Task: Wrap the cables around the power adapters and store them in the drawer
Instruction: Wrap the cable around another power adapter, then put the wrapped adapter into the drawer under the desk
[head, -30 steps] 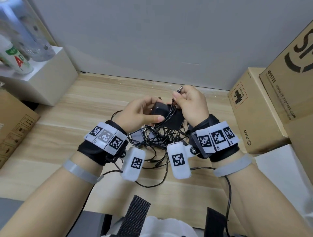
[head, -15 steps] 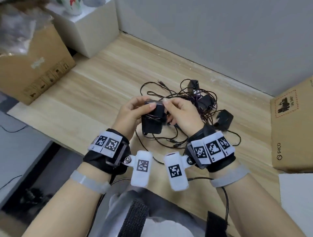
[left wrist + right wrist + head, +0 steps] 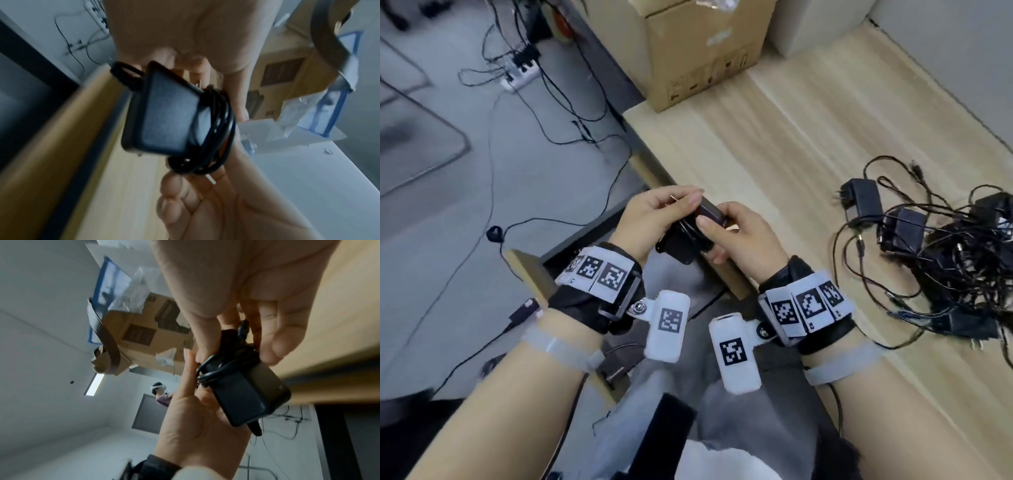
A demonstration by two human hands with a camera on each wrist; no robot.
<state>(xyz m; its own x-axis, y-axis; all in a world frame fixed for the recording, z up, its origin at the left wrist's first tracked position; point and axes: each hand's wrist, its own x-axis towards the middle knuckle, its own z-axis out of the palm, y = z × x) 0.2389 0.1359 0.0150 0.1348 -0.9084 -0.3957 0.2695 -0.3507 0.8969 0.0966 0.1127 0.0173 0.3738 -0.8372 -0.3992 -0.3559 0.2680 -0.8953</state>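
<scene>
A black power adapter with its cable wound round it is held in the air between both hands. My left hand grips its far end, thumb and fingers curled over it. My right hand pinches the wound cable and the body. The hands are over the table's left edge, above an open drawer with a dark inside. Several other black adapters lie in a tangle of cables on the wooden table to the right.
A cardboard box stands at the table's far left end. On the grey floor to the left lie a white power strip and loose cables. A white block stands at the back by the wall.
The view has swung left. Both hands have carried the wrapped adapter away from the tangled pile to the table's left edge, above the open drawer.
</scene>
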